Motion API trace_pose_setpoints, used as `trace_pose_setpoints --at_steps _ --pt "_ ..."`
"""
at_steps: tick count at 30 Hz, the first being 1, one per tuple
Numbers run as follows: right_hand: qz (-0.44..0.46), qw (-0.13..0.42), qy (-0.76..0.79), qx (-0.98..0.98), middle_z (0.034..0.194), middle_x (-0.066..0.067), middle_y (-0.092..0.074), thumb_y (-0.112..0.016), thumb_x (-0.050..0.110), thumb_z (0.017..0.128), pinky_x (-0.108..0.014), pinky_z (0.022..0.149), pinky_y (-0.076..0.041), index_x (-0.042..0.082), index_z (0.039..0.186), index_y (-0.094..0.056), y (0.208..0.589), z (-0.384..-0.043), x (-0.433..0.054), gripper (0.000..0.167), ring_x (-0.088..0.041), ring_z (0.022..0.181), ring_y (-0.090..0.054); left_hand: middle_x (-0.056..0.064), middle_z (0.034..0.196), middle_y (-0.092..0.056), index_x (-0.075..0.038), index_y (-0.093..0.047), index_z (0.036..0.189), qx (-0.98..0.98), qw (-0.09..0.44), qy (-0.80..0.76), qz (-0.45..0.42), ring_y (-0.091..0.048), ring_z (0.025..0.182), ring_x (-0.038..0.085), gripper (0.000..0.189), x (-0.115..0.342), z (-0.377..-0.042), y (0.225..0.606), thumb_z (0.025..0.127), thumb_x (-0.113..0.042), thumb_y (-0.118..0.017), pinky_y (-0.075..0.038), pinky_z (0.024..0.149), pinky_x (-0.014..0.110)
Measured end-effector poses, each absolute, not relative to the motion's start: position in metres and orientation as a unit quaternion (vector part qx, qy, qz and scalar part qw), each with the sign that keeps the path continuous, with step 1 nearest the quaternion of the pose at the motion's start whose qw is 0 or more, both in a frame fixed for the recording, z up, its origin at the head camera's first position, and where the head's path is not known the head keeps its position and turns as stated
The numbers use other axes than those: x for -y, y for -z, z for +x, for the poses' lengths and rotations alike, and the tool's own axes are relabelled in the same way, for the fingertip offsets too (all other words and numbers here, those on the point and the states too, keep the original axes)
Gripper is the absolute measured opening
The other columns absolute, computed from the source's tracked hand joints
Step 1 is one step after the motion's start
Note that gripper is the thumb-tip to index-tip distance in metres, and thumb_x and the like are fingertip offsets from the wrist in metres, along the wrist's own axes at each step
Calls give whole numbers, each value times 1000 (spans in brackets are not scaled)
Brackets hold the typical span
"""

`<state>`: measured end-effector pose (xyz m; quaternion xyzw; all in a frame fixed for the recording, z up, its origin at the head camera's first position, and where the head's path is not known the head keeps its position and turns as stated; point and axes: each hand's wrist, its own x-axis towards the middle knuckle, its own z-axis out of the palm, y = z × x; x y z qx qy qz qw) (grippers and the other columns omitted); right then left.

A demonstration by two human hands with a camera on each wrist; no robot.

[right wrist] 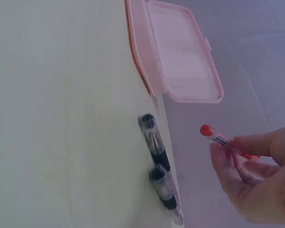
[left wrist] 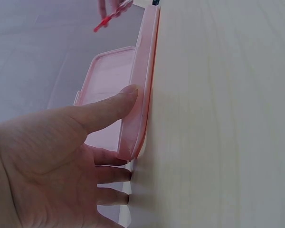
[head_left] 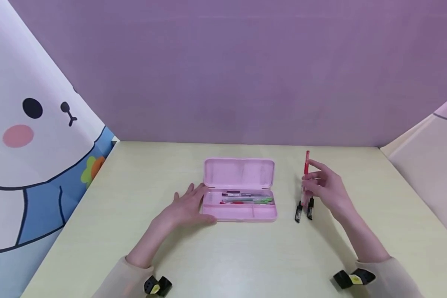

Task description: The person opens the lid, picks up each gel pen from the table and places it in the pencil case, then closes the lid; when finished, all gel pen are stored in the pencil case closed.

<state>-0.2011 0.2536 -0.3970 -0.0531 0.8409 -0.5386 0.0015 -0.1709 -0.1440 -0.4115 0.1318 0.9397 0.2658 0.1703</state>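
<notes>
One pen [head_left: 306, 164] pinched in right hand [head_left: 328, 189]; left hand [head_left: 186, 209] splayed against case [head_left: 229, 212].

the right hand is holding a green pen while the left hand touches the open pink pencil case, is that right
One thing is off: the pen in the right hand is red, not green, as the head view shows. The left hand does touch the open pink pencil case.

Pale, wood-grained table [head_left: 242, 258], carrying items near its middle.
An open pink pencil case [head_left: 227, 214] is resting on the surface; two black-and-clear pens [head_left: 299, 212] are lying near each other, right of the case.
</notes>
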Motion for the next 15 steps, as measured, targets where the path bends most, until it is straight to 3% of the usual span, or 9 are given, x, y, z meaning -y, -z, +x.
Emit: trace_pose_setpoints --at_steps 4,15 --pt "-82 -23 536 -840 102 1 -69 -68 0 95 -23 72 -63 6 157 -40 393 -204 -236 68 1 84 -69 14 172 -24 -12 -33 159 -941 171 -264 125 -14 159 49 94 145 -171 413 84 -43 -80 -9 119 80" --pt "-152 -72 529 -832 106 -25 -67 -70 -7 91 -19 75 -62 9 151 -50 389 -214 -198 65 -4 87 -70 15 171 -24 -11 -33 159 -940 169 -264 135 -15 158 51 95 144 -173 412 84 -44 -80 -10 118 82"
